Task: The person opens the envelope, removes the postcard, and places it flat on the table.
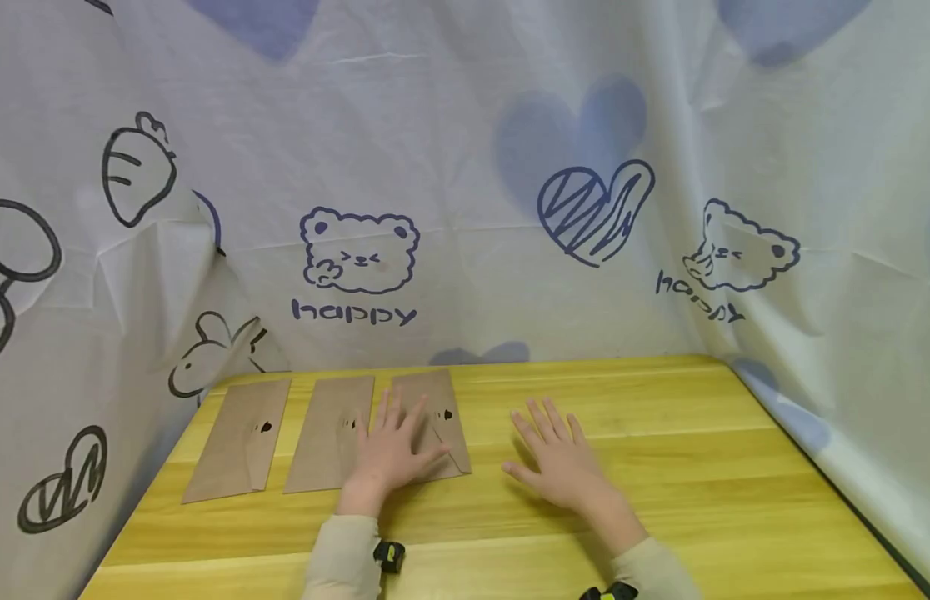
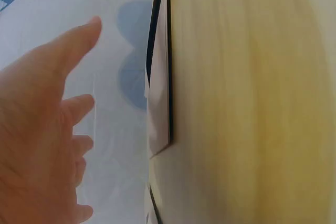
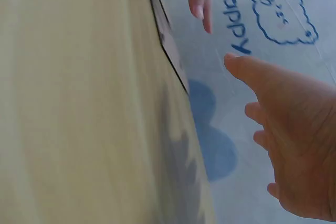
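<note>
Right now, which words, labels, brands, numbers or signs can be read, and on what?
"happy": white cloth backdrop, below the left bear drawing.
"happy": same backdrop, below the right bear drawing, distorted.
Too small to read, if writing at all: black marks on the brown envelopes; markings on the black wrist devices.

On the left part of the table (image 1: 660,467), a left envelope (image 1: 228,442), a middle envelope (image 1: 326,433) and a right envelope (image 1: 442,429) are lying side by side, apart. The person's left hand (image 1: 392,452) is hovering above the right envelope's near left part. The right hand (image 1: 562,462) is hovering above the table, right of all three. A cloth (image 1: 472,275) is hanging behind.
</note>
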`<state>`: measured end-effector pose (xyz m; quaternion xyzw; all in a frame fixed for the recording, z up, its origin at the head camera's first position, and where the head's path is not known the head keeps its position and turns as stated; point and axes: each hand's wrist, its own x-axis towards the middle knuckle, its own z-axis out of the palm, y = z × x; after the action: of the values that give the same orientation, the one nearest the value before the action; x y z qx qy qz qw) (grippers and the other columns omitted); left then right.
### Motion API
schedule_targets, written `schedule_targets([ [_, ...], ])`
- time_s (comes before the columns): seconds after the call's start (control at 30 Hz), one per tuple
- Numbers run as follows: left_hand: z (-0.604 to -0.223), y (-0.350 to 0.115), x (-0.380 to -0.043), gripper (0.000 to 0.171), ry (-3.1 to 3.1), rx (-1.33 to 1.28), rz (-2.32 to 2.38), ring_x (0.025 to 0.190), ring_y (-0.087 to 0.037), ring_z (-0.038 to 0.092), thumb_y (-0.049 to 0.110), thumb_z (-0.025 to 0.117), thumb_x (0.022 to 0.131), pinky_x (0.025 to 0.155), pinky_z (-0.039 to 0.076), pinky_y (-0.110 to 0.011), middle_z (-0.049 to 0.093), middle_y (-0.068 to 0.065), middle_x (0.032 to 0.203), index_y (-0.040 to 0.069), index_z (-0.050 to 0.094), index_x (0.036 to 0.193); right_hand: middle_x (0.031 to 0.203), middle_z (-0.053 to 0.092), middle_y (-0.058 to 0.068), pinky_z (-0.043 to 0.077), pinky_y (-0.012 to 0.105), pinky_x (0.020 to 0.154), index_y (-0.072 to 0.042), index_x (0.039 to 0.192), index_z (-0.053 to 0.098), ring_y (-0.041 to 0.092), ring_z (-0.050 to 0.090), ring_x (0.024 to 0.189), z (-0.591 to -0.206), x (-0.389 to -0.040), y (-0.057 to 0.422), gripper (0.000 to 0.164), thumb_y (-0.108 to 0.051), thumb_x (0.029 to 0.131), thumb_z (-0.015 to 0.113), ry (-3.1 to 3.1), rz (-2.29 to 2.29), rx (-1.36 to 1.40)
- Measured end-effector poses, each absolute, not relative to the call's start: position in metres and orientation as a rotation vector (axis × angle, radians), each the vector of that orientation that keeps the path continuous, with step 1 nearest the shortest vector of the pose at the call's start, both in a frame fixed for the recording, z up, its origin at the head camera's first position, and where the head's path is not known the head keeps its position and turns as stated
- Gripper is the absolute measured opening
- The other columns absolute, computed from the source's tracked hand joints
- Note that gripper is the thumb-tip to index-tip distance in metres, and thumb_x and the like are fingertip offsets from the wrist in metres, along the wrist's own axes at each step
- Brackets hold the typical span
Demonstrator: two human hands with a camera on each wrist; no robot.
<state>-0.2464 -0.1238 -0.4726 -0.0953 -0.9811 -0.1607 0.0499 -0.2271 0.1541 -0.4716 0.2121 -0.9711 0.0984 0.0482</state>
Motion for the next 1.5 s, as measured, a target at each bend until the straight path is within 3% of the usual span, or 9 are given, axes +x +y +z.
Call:
schedule_targets([
  [0.27, -0.473, -0.135, -0.246, 0.090, -3.098, -0.281, -0.420, 0.150, -0.041, 0.013, 0.064, 0.062, 0.083, 0.115, 0.005, -0.071, 0.017, -0.018, 0.162, 0.018, 0.031, 0.154, 0.164, 0.017, 0.008, 0.011, 0.061, 0.120, -0.018, 0.155, 0.028, 0.034, 0.006, 0.153, -0.485, -0.218, 0.126, 0.074, -0.060, 0.096, 0.042, -3.008, 0.316, 0.879],
  [0.47, -0.467, -0.138, -0.241, 0.080, -3.236, -0.275, -0.406, 0.150, -0.041, 0.013, 0.054, 0.062, 0.088, 0.114, 0.009, -0.071, 0.024, -0.019, 0.160, 0.012, 0.037, 0.151, 0.163, 0.021, 0.004, 0.011, 0.061, 0.120, -0.018, 0.155, 0.028, 0.031, 0.008, 0.153, -0.489, -0.213, 0.113, 0.075, -0.063, 0.096, 0.038, -3.070, 0.360, 1.014],
  [0.73, -0.462, -0.131, -0.238, 0.077, -3.310, -0.324, -0.305, 0.151, -0.038, 0.015, 0.056, 0.059, 0.090, 0.118, 0.008, -0.066, 0.030, -0.014, 0.159, 0.013, 0.038, 0.151, 0.162, 0.025, 0.000, 0.012, 0.059, 0.121, -0.018, 0.154, 0.030, 0.028, 0.013, 0.153, -0.482, -0.208, 0.108, 0.077, -0.065, 0.094, 0.041, -3.136, 0.373, 1.048],
  [1.2, -0.460, -0.102, -0.229, 0.068, -3.347, -0.453, -0.316, 0.147, -0.037, 0.027, 0.046, 0.060, 0.093, 0.117, 0.021, -0.062, 0.036, -0.015, 0.156, 0.010, 0.041, 0.149, 0.156, 0.039, 0.000, 0.014, 0.059, 0.120, -0.015, 0.147, 0.044, 0.029, 0.020, 0.151, -0.473, -0.194, 0.133, 0.066, -0.057, 0.096, 0.045, -3.170, 0.302, 0.992],
  [1.5, -0.462, -0.071, -0.226, 0.068, -3.329, -0.591, -0.206, 0.147, -0.033, 0.030, 0.047, 0.062, 0.092, 0.117, 0.025, -0.059, 0.038, -0.011, 0.156, 0.013, 0.043, 0.148, 0.154, 0.041, 0.004, 0.014, 0.061, 0.119, -0.011, 0.145, 0.047, 0.031, 0.022, 0.150, -0.475, -0.182, 0.165, 0.071, -0.060, 0.094, 0.046, -3.162, 0.330, 0.956],
])
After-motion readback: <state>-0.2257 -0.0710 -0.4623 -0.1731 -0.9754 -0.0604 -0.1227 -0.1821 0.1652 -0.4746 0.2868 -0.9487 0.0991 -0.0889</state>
